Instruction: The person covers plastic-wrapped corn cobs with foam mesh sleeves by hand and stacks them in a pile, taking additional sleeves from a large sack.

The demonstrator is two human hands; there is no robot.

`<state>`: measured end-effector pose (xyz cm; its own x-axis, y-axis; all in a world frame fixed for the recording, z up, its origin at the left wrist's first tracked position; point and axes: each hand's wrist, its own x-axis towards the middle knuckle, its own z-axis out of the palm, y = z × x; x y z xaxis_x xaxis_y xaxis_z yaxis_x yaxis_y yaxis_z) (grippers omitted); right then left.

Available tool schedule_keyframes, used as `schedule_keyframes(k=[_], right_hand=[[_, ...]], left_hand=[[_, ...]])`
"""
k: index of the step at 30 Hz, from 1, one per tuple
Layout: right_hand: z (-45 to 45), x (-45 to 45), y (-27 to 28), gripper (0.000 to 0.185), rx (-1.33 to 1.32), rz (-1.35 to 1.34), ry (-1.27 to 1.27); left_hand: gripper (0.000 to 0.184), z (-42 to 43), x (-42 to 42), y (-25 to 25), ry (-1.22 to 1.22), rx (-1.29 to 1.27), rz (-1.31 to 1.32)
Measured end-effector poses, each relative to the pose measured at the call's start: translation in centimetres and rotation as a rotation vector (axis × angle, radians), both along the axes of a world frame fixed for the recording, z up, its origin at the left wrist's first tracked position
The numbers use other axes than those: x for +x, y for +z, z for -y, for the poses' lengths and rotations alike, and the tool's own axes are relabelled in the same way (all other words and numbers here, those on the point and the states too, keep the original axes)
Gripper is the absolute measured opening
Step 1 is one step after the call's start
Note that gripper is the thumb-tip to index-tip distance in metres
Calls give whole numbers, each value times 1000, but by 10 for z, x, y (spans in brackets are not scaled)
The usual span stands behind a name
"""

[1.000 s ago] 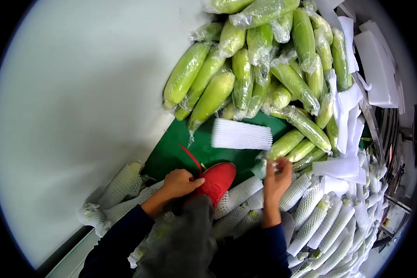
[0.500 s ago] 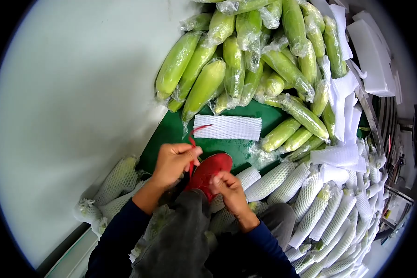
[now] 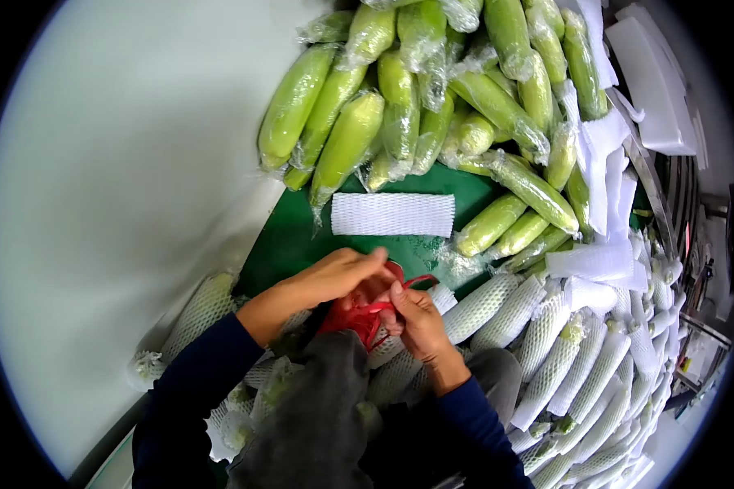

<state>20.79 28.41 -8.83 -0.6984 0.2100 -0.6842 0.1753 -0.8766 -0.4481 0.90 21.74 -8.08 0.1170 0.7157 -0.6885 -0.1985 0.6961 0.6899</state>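
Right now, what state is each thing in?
Red shoe, worn, partly covered by hands
Red laces, between the hands, knot unclear
Left hand, at the laces, grip unclear
Right hand, pinching the laces
White net sleeve, flat, empty
Upper vegetables, film-wrapped, piled
Lower vegetables, mostly netted

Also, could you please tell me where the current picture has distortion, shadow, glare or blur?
Head view: wide-lens distortion, with black curved borders and the metal edge bowed at right; a soft shadow on the white surface at left; small bright glints on the film-wrapped vegetables; the left hand looks slightly soft at the fingers, perhaps motion blur.
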Motion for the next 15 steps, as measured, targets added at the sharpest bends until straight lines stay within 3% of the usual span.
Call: schedule_keyframes(k=[1, 2, 5, 6, 9, 10, 13, 15], right_hand=[[-7, 4, 0, 43, 27, -18, 69], [-14, 5, 3, 37, 66, -42, 120], [-20, 7, 1, 21, 312, -124, 321], [-20, 6, 0, 17, 416, -154, 403], [-21, -4, -1, 13, 1207, -260, 659], [-17, -5, 1, 20, 1278, -92, 733], [4, -10, -2, 27, 1675, -75, 349], [12, -11, -2, 29, 1693, -77, 281]], left_hand=[[66, 9, -2, -4, 31, -136, 149], [71, 16, -5, -9, -194, -159, 147], [68, 40, 5, -23, -276, -218, 162], [65, 40, -2, -20, -202, -258, 154], [61, 41, -6, -15, -20, -397, 257], [60, 43, 0, -13, 38, -444, 333], [55, 48, 10, -19, 243, -463, 517], [52, 49, 11, -19, 350, -401, 598]])
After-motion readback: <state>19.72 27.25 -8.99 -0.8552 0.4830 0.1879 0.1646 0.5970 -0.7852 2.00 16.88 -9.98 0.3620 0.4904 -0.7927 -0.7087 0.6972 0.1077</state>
